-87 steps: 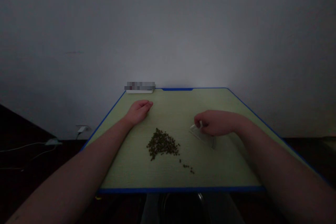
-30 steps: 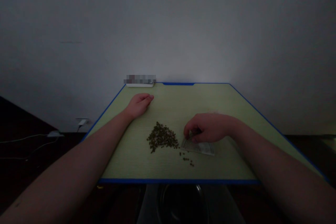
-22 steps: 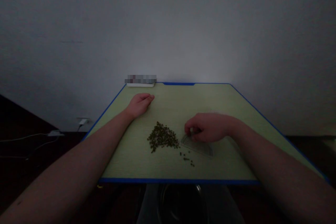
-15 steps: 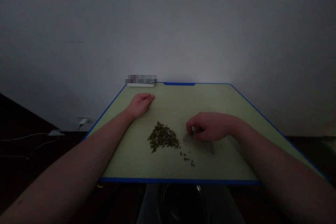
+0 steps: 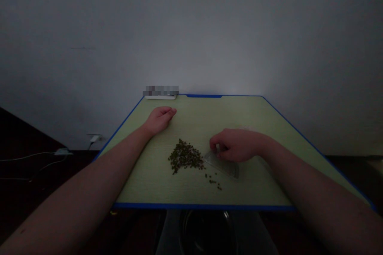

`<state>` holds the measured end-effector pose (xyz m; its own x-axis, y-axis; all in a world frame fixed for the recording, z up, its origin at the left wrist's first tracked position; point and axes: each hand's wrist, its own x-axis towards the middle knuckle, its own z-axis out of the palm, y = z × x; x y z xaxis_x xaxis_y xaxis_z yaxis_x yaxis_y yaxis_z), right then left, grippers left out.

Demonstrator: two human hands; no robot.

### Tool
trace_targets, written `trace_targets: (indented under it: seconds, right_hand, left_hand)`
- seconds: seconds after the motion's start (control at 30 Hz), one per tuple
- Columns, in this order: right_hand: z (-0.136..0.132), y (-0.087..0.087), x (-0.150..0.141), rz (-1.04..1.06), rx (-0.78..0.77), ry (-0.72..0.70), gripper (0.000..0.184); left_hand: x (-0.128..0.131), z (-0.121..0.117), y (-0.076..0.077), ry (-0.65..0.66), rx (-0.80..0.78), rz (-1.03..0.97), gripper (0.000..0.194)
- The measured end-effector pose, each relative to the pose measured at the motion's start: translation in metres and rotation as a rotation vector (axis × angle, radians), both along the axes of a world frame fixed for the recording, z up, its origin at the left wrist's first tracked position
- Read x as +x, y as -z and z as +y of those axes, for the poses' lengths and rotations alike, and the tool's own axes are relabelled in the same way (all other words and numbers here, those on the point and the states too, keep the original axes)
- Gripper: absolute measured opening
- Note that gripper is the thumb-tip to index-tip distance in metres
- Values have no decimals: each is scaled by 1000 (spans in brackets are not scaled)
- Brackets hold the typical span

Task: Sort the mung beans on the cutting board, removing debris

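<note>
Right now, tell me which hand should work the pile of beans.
Likely the right hand: it grips the clear plastic piece beside the pile of beans; the left hand rests farther away.

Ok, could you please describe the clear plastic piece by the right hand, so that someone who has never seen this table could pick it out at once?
On the green tabletop with its blue edge, find the heap of small dark green seeds. Just right of it, under the right hand, lies a clear plastic piece, the only see-through thing on the table.
</note>
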<state>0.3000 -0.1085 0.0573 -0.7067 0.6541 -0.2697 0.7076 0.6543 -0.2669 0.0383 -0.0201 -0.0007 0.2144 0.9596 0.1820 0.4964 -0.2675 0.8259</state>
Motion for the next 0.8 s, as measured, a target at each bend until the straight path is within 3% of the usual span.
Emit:
trace_targets:
  seconds: [0.23, 0.53, 0.8]
  right_hand:
    - [4, 1, 8, -20, -14, 35, 22]
    - [-4, 1, -6, -20, 1, 13, 22]
    - [5, 2, 7, -81, 30, 91, 23]
  left_hand:
    - [0, -1, -1, 5, 11, 2, 42]
    - [0, 1, 0, 5, 13, 3, 42]
    - [-1, 2, 2, 0, 32, 19, 42]
